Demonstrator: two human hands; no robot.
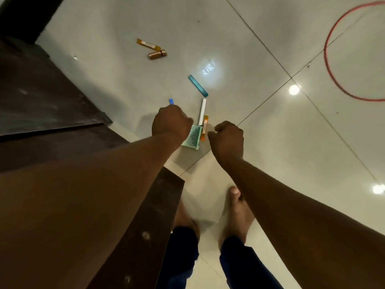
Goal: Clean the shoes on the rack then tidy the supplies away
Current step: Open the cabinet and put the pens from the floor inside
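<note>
I look straight down at a pale tiled floor. My left hand (pixel 171 123) is curled into a fist, and a small blue tip (pixel 171 101) sticks out beyond its knuckles; the rest of that item is hidden in the hand. Just right of it a mint-green brush (pixel 191 137) with a white handle (pixel 202 111) lies on the floor, with an orange tube (pixel 205 127) alongside. My right hand (pixel 227 137) hovers right of the brush with its fingers curled and nothing visible in it. A teal strip (pixel 198 85) lies farther out.
Another orange tube (pixel 148 44) and a bronze bottle (pixel 157 55) lie at the far middle. Dark wooden rack boards (pixel 52 97) fill the left side and run under my left forearm. A red hoop (pixel 327 59) curves at the right. My bare feet (pixel 236 213) stand below.
</note>
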